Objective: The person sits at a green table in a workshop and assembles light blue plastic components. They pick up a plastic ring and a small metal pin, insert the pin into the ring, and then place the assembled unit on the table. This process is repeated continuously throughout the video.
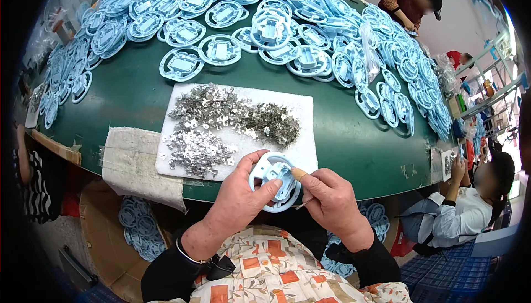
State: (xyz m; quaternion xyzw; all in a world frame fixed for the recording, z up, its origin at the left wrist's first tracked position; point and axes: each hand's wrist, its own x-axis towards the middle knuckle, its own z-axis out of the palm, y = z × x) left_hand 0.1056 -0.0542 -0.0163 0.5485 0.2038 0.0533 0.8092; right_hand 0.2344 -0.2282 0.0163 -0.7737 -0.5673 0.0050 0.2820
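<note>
A light-blue plastic toy steering wheel [258,173] is gripped in my left hand [239,193], with the thumb across its middle and the fingers behind the rim. My right hand [331,197] is curled closed at the wheel's right side. A tan-wrapped fingertip of that hand presses at the wheel's inner housing. A thin pale tip shows below its curled fingers, but what they pinch is hidden. Just beyond the wheel lies a white foam board [243,153] bearing heaps of small silvery metal clips [202,151] and a darker heap of small metal pieces [276,126].
Many similar blue wheels [221,48] are piled across the far side of the green table [133,101]. A grey cloth [138,156] hangs over the near edge. Below stands a cardboard box [99,231] with more wheels. Another person [462,209] sits at the right; others work farther off.
</note>
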